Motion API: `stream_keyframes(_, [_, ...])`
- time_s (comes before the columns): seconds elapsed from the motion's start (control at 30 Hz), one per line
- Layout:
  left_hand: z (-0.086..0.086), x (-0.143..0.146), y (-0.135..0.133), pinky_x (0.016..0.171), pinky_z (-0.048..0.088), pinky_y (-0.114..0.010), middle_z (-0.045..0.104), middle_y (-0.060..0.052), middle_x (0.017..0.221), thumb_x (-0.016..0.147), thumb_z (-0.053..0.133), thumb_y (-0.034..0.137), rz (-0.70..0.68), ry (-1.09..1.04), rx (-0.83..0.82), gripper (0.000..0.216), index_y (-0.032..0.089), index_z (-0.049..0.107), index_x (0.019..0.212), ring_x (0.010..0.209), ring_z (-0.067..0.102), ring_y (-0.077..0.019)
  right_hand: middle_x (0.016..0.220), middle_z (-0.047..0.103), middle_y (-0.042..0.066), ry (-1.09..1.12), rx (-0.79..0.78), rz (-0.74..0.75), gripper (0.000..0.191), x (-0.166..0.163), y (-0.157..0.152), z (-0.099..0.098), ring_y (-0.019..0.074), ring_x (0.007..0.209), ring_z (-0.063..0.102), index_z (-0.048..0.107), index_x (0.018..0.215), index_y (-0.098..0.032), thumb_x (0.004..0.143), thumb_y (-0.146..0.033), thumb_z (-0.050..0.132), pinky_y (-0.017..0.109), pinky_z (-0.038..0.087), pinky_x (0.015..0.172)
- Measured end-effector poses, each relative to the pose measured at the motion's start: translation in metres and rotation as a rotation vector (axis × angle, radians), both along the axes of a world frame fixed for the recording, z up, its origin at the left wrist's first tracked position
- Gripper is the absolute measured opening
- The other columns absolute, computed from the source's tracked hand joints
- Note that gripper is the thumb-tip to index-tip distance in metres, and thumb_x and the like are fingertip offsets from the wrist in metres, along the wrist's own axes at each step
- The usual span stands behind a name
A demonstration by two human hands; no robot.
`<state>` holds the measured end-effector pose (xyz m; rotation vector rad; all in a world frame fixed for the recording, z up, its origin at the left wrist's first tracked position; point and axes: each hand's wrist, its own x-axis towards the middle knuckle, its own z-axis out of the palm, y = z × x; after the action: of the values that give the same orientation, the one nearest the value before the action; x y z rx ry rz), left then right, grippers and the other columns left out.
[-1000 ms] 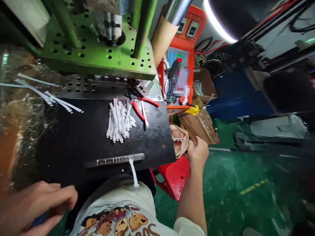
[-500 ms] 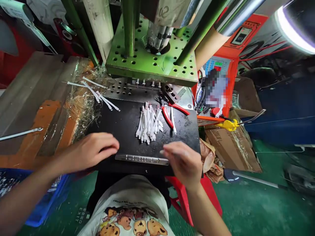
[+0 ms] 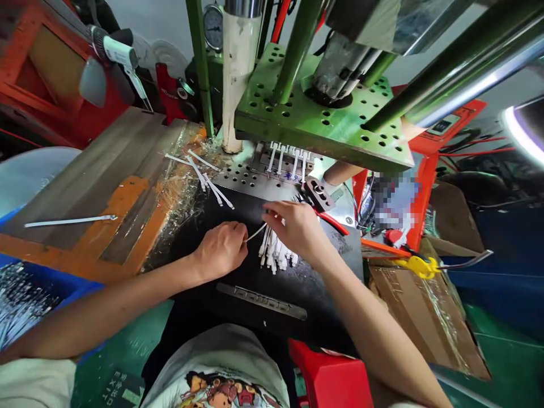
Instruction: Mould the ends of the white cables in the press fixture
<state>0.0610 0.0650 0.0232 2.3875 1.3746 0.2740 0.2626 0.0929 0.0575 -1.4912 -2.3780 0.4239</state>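
A short white cable (image 3: 255, 232) spans the gap between my two hands over the black work surface. My left hand (image 3: 223, 248) is closed around its lower end. At the other end, my right hand (image 3: 295, 224) has its fingers pinched together, and the fingertips partly hide the cable there. Below the right hand lies a pile of short white cables (image 3: 277, 252) with pale connectors. Nearer my body rests a flat metal strip (image 3: 261, 301) with slots. Under the press's green plate (image 3: 323, 124), several white cables (image 3: 294, 164) sit side by side in a metal mould.
Red-handled pliers (image 3: 334, 222) lie right of the pile, beside a metal block (image 3: 319, 194). More loose white cables (image 3: 212, 190) are at the left edge. A wooden board (image 3: 80, 170) bears one long cable. A blue bin (image 3: 38, 294) stands lower left, a red stool (image 3: 334, 374) lower right.
Both hands moved forward and inward from either side of the metal strip, and a cable now shows between them. The view shifted; cables in the mould are more visible.
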Motion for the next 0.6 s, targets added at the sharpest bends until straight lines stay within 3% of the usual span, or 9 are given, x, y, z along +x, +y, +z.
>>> stream_keyframes(0.17, [0.017,-0.029,-0.012,0.06,0.041,-0.032,0.068,-0.006,0.074,0.085,0.049,0.015,0.18,0.161,-0.112,0.011,0.018,0.059,0.089,0.068,0.067,-0.0233,0.09,0.074,0.012,-0.177,-0.087,0.083,0.02,-0.068,0.057,0.0,0.0246,0.085,0.07,0.073,0.093,-0.015,0.095,-0.027,0.057,0.031,0.048,0.074])
stream_keyframes(0.27, [0.024,-0.056,-0.023,0.058,0.037,-0.03,0.065,-0.001,0.067,0.085,0.051,0.016,0.246,0.132,-0.173,0.008,0.02,0.057,0.082,0.063,0.064,-0.0192,0.101,0.073,0.018,-0.271,-0.15,0.074,0.028,-0.107,0.068,-0.006,0.0287,0.095,0.07,0.071,0.103,-0.012,0.095,-0.036,0.058,0.036,0.052,0.081])
stream_keyframes(0.37, [0.025,-0.075,-0.029,0.059,0.038,-0.029,0.063,0.002,0.066,0.088,0.05,0.018,0.242,0.096,-0.244,0.01,0.021,0.057,0.081,0.062,0.062,-0.0169,0.106,0.071,0.021,-0.296,-0.158,0.048,0.027,-0.134,0.071,-0.012,0.0294,0.102,0.069,0.068,0.11,-0.01,0.095,-0.028,0.056,0.036,0.052,0.085])
stream_keyframes(0.5, [0.017,-0.079,-0.018,0.074,0.046,-0.034,0.066,-0.007,0.092,0.091,0.049,0.025,0.243,0.088,-0.096,0.015,0.019,0.063,0.088,0.087,0.065,-0.0239,0.102,0.072,0.022,-0.266,-0.155,0.001,0.023,-0.135,0.074,-0.017,0.0292,0.099,0.069,0.07,0.103,-0.008,0.087,-0.018,0.056,0.034,0.051,0.081])
stream_keyframes(0.6, [0.009,-0.071,-0.001,0.079,0.049,-0.036,0.066,-0.008,0.097,0.09,0.056,0.038,0.355,-0.225,-0.141,0.025,0.017,0.065,0.101,0.089,0.065,-0.0239,0.08,0.072,0.013,-0.11,-0.303,0.011,0.017,-0.114,0.069,-0.012,0.0245,0.082,0.069,0.07,0.08,-0.011,0.08,-0.025,0.061,0.028,0.049,0.068])
